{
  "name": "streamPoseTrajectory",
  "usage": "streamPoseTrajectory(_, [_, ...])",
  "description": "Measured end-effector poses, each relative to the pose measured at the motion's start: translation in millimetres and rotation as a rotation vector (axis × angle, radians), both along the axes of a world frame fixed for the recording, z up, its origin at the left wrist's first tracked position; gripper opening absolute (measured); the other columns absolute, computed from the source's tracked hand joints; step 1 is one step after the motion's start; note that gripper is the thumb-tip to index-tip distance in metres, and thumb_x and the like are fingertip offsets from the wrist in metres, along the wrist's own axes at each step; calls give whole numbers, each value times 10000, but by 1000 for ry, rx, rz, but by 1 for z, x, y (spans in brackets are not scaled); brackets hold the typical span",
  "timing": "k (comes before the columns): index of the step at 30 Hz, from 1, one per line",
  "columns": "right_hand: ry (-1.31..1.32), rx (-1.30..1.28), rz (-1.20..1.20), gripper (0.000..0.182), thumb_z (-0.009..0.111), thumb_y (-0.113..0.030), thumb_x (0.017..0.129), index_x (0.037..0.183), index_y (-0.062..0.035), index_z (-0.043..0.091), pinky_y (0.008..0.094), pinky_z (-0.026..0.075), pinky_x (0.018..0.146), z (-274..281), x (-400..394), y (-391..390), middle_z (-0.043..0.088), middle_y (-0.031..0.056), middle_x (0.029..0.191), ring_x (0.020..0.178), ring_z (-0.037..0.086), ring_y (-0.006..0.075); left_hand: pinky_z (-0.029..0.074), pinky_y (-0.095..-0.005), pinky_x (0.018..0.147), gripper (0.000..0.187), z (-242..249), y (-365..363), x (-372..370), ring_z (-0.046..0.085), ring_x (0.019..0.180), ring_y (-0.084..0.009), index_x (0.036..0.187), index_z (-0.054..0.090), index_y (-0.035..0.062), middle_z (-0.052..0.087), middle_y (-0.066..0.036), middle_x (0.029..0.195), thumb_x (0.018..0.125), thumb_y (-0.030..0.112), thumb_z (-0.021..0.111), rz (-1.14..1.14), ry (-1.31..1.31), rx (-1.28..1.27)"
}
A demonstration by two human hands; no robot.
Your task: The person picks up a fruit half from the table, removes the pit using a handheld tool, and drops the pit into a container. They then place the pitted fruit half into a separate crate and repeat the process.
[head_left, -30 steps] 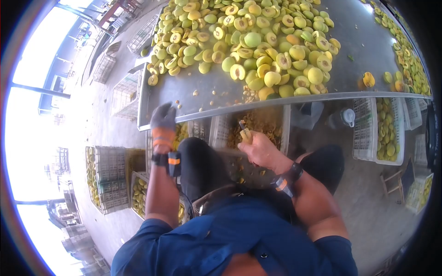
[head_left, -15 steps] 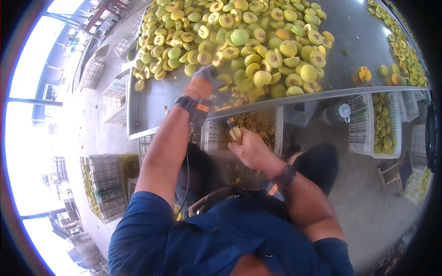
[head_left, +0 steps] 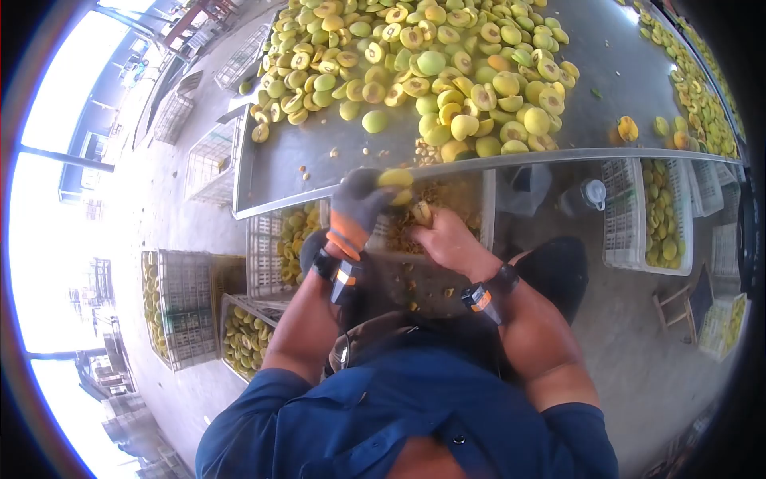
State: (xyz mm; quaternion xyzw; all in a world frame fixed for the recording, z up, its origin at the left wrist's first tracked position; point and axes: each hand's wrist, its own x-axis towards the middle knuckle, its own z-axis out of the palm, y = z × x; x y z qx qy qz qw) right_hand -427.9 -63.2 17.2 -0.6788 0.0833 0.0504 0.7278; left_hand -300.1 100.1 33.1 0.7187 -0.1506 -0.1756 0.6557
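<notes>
My left hand (head_left: 361,203), in a grey and orange glove, is closed around yellow-green stone fruit pieces (head_left: 396,180) just in front of the table's edge. Close by on the right, my bare right hand (head_left: 452,244) grips a short hand tool with a pale handle (head_left: 421,212); its working end is hard to make out. Both hands are above a white crate (head_left: 488,211) with brownish scraps in it. Beyond them, a large heap of halved stone fruit (head_left: 447,72) lies on the metal table (head_left: 299,160).
The table's raised metal rim (head_left: 558,160) runs across in front of me. Crates of fruit stand at the left (head_left: 187,307) and under the table at the right (head_left: 626,215). A clear plastic jug (head_left: 586,195) is beside the right crate. Small pits and bits dot the tabletop.
My left hand has come back from the heap to the table's front edge, bringing fruit with it. My right hand has shifted slightly right, still holding the tool.
</notes>
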Motion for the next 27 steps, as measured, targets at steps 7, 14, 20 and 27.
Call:
streamPoseTrajectory(7, [-259,-137,-404,217,645,-134,980,1138,3,702,394,539,802,3,3,4,750,143,931,832,696,259,599,-294,801,364,9,-2,-30,710,957,-150,1251,668,-44,749,-97,1115,919,25,800,-31,-8,93])
streamPoseTrajectory(14, [-237,-237,-467,199,671,-124,952,1124,-29,706,412,551,781,-12,6,3,739,193,899,831,715,345,568,-303,790,358,-22,-15,-41,692,875,-141,1164,704,-18,772,-91,997,882,128,870,60,-299,214])
streamPoseTrajectory(20, [-127,-197,-347,265,680,-166,945,1149,3,682,442,555,826,4,-7,7,742,240,965,917,723,416,571,-300,810,329,-20,-24,-39,701,890,-146,1156,708,-17,775,-103,1017,882,89,856,191,-110,161])
streamPoseTrajectory(27, [-77,-307,-236,305,661,-193,953,1138,48,637,525,545,855,-10,-3,4,707,331,1028,1045,675,520,570,-292,839,315,-5,-26,-43,705,924,-141,1155,707,-24,771,-91,1035,877,33,844,194,-75,55])
